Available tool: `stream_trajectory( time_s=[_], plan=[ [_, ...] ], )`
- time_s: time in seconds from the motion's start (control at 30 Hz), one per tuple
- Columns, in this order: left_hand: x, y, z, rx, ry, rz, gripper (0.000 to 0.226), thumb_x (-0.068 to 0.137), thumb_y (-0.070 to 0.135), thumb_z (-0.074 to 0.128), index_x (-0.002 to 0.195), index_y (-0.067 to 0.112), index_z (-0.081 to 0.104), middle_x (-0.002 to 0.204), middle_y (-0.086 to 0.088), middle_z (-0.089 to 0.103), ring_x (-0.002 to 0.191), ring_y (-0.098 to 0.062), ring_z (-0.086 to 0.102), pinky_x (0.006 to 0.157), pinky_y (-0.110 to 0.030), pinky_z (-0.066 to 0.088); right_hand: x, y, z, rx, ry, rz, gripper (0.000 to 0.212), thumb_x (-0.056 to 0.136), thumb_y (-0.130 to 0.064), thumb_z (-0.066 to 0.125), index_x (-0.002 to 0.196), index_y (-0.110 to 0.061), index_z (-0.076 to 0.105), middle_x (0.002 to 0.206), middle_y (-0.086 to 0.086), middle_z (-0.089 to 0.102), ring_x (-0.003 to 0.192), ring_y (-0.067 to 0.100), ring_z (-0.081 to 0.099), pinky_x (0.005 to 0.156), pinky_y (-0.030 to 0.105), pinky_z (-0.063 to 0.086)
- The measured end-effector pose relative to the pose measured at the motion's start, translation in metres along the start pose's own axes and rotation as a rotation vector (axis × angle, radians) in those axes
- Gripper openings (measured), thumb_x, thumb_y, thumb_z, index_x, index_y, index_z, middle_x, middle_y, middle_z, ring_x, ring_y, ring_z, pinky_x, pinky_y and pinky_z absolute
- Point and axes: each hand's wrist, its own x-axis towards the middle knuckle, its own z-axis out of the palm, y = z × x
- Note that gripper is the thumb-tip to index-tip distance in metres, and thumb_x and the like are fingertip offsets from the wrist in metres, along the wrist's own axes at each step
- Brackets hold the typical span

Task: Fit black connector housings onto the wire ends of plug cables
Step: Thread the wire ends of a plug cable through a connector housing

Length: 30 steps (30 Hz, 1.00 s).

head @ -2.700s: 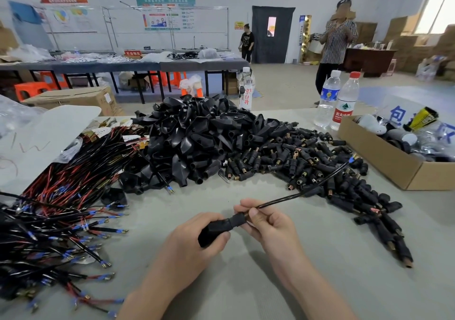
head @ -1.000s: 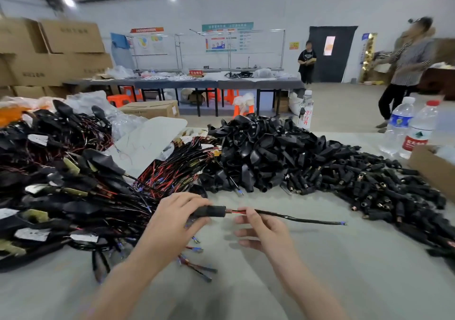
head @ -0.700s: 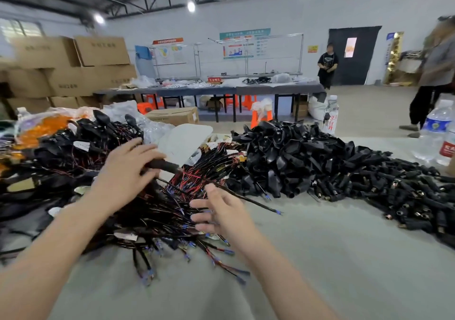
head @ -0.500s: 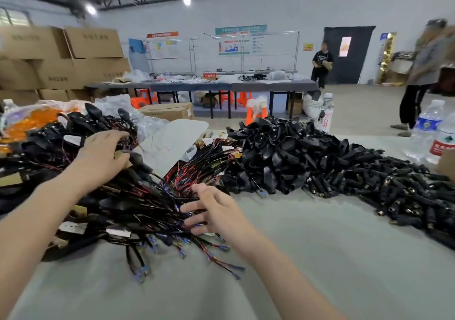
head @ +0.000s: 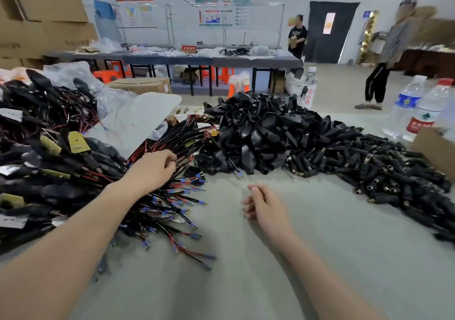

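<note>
Left hand (head: 147, 172) dips into our plug cables (head: 172, 211) for one; its grip, we cannot tell. Right hand (head: 264, 205) waits slack, empty.

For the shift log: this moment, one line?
stage: fetching cable | left hand: fingers curled into cable pile, grip unclear | right hand: empty, relaxed over table

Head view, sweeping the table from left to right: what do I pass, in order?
From the left: tangled pile of black tagged plug cables → left hand → heap of black plastic connector housings → spread of small black cylindrical plugs → corner of a brown cardboard box.
</note>
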Motion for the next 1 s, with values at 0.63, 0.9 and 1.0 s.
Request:
stream_trajectory(
  time_s=[0.63, 0.9, 1.0],
  plan=[
    [0.074, 0.134, 0.082, 0.037, -0.067, -0.309, 0.046, 0.099, 0.037, 0.051, 0.129, 0.003, 0.046, 0.127, -0.020, 0.058, 0.114, -0.042, 0.058, 0.099, -0.057, 0.045, 0.023, 0.013, -0.034, 0.655, 0.012, 0.110, 0.022, 0.106, -0.012, 0.041, 0.115, -0.006, 0.059, 0.069, 0.010, 0.068, 0.055, 0.017, 0.063, 0.057, 0.030, 0.059],
    [0.086, 0.143, 0.090, 0.146, -0.088, -0.342, 0.046, 0.099, 0.039, 0.052, 0.133, 0.009, 0.045, 0.139, -0.022, 0.040, 0.122, -0.039, 0.046, 0.082, -0.043, 0.039, 0.023, 0.011, -0.036, 0.662, 0.008, 0.142, 0.021, 0.105, -0.013, 0.042, 0.112, -0.008, 0.062, 0.071, 0.010, 0.069, 0.057, 0.016, 0.064, 0.056, 0.025, 0.056],
    [0.084, 0.143, 0.095, 0.199, -0.056, -0.321, 0.047, 0.097, 0.033, 0.057, 0.134, 0.008, 0.042, 0.142, -0.022, 0.035, 0.128, -0.038, 0.039, 0.090, -0.046, 0.042, 0.023, 0.010, -0.038, 0.666, 0.015, 0.159, 0.021, 0.105, -0.013, 0.042, 0.112, -0.008, 0.061, 0.071, 0.009, 0.070, 0.057, 0.016, 0.064, 0.056, 0.024, 0.056]
  ],
)
